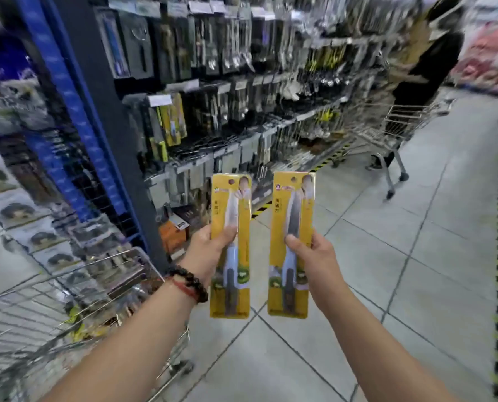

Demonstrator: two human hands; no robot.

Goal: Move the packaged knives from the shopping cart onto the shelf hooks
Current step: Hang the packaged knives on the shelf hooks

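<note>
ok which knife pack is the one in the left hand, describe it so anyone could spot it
Start at the wire shopping cart at lower left, then follow the arm wearing the dark bead bracelet to the left hand. It grips a yellow knife pack held upright. Its twin in the right hand sits beside it, with no bracelet.

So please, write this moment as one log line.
stage: carry | left hand: holds knife pack | right hand: holds second pack | both upright, apart | cart: lower left | hooks: not reached
</note>
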